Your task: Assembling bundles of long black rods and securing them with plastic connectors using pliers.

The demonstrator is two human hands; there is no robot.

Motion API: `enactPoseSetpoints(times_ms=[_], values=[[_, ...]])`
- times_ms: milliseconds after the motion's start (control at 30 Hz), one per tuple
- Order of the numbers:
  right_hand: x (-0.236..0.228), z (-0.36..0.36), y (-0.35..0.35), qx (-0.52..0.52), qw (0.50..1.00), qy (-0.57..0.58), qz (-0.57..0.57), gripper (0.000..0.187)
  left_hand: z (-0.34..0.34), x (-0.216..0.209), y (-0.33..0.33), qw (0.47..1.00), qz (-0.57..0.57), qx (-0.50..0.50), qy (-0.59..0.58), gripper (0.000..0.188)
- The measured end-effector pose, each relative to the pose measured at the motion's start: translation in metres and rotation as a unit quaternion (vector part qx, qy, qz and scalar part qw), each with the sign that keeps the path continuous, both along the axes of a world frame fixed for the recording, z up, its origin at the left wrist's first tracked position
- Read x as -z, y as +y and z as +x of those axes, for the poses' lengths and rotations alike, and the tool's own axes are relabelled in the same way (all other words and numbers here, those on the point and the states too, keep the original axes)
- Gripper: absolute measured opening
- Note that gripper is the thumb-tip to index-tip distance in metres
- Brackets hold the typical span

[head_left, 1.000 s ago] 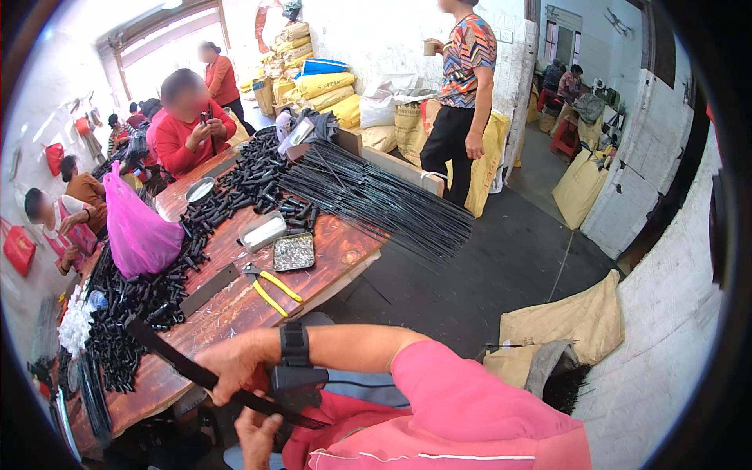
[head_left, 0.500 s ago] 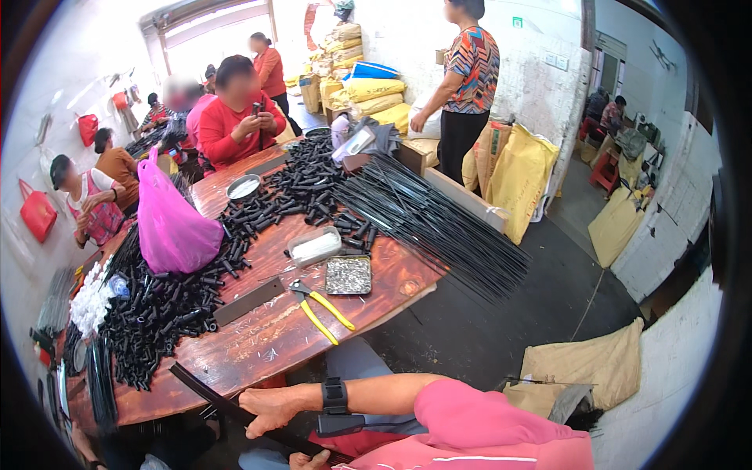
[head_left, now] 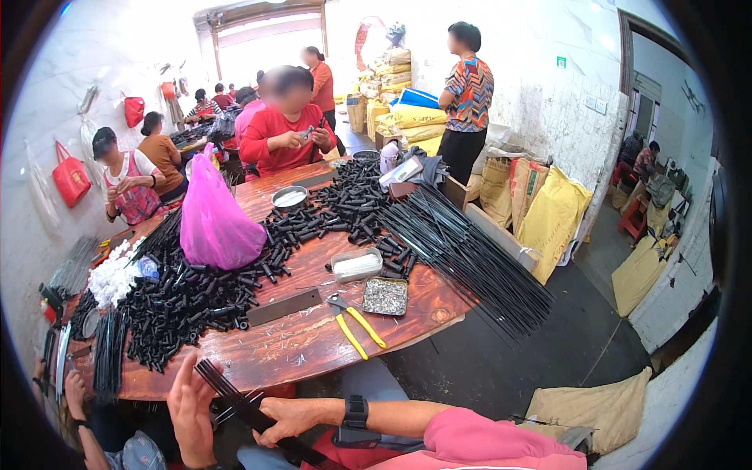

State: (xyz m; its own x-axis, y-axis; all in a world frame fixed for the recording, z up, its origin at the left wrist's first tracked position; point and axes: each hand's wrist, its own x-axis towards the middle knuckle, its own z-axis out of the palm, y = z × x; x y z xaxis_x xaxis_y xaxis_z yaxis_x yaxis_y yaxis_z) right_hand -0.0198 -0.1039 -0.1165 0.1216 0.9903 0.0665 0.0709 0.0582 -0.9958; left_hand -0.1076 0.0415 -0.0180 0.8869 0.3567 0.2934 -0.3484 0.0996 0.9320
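Observation:
My right hand (head_left: 288, 419), with a black band at the wrist, is closed round a bundle of thin black rods (head_left: 227, 385). The bundle slants up and left past the table's near edge, and a few rods stick out sideways from it. My left hand (head_left: 190, 413) is raised beside the bundle's upper end, palm toward it, fingers stretched out and holding nothing. On the wooden table (head_left: 274, 345) beyond lie yellow-handled pliers (head_left: 354, 325), a flat dark metal bar (head_left: 283, 307), a tin of small metal pieces (head_left: 385, 297) and a clear box of white contents (head_left: 357, 265).
Black tubular pieces (head_left: 188, 305) are heaped around a pink plastic bag (head_left: 219, 227). A large stack of black rods (head_left: 470, 258) overhangs the table's right edge. Another person's hand (head_left: 74, 393) is at the near left. Several people sit or stand beyond; yellow sacks (head_left: 552, 223) line the right wall.
My left hand has left the bundle's lower part and come up, opened, beside its upper end. My right hand still grips the bundle. The view has turned leftward.

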Motion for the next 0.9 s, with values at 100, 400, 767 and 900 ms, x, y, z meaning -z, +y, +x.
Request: enactPoseSetpoints(times_ms=[100, 400, 767, 900], values=[[-0.01, 0.001, -0.009, -0.033, 0.996, 0.059, 0.062, 0.021, 0.017, -0.028, -0.016, 0.995, -0.023, 0.097, 0.01, 0.049], [-0.031, -0.024, -0.05, -0.028, 0.971, 0.223, 0.083, 0.047, -0.028, -0.046, -0.036, 0.992, 0.04, 0.101, 0.07, 0.038], [-0.015, -0.022, -0.056, 0.132, 0.978, 0.163, -0.012, 0.024, -0.078, -0.034, -0.042, 0.968, -0.003, 0.25, 0.001, 0.039], [-0.013, -0.02, -0.046, 0.138, 0.965, 0.218, -0.048, 0.024, -0.061, 0.036, -0.029, 0.973, 0.005, -0.065, 0.223, 0.02]])
